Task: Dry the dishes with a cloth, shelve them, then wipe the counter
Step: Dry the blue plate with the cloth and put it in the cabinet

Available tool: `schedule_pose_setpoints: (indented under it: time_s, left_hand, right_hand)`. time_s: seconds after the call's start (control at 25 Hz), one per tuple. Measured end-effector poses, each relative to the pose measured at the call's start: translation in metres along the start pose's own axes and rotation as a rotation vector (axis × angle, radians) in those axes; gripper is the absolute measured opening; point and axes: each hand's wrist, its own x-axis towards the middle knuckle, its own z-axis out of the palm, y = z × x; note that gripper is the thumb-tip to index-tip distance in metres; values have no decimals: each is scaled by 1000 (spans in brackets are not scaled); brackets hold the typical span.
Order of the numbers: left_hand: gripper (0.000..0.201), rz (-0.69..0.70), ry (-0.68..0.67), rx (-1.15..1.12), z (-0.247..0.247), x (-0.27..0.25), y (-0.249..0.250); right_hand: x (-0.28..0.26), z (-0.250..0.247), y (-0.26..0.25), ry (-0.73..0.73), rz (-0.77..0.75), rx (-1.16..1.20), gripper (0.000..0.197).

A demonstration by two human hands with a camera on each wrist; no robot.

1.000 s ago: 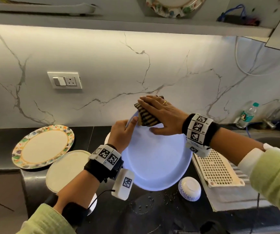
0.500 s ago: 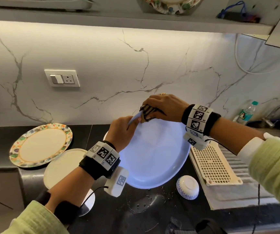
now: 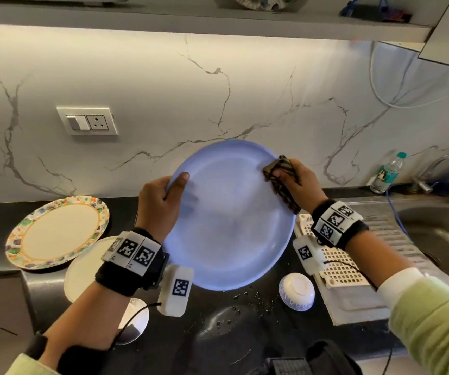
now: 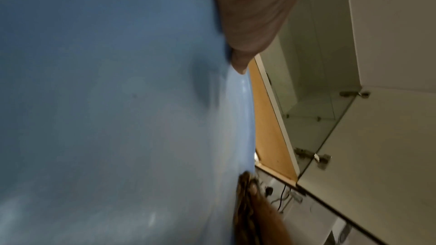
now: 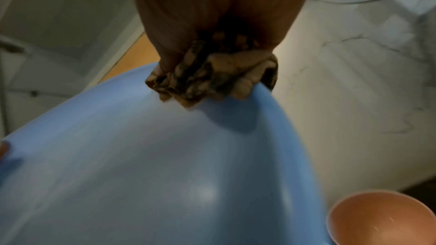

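Head view: both forearms reach forward over the black worktop (image 3: 245,334), lifting the large round pale-blue plate (image 3: 231,217) tilted up toward the camera above it. The left hand (image 3: 161,204) grips the plate's left rim, thumb on the front face. The right hand (image 3: 296,182) pinches the bunched brown-and-black striped cloth (image 3: 281,180) over the right rim.

Left wrist view: the thumb (image 4: 254,12) presses on the blue plate (image 4: 118,118); the cloth (image 4: 245,210) shows at the far rim.

Right wrist view: fingers (image 5: 188,16) clench the crumpled cloth (image 5: 210,77) against the plate's edge (image 5: 264,92).
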Motion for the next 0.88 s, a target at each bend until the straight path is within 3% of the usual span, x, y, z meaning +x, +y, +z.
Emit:
schedule_pose_setpoints:
  time_s: [0.16,0.28,0.44,0.52,0.6,0.68,0.8,0.88]
  left_hand:
    - [55,-94,149,-63,1,-4,0]
    - [55,-184,238,-142,9,-4,0]
    - [51,-359,392,-350,30,3,0]
    - [44,-390,466,-456,39,3,-3]
    - [31,-400,461,-549,46,-1,-9]
    - [24,-381,332,-569,47,-7,-19]
    - [56,-247,65,-301,25,-1,-37]
    - [79,-115,108,-112,1,17,-40]
  right_hand:
    - [-39,26,33,145,267,212,34]
    - [-62,49,32,164,445,529,41]
    - [-69,73,19,192,537,956,53]
    - [-63,75,9,207,558,1061,48]
    - [-54,64,1,216,551,1028,25]
    - [-42,45,-5,257,494,927,10]
    - [-18,6,-15,313,369,657,10]
    - [-6,-19,-24,284,230,312,17]
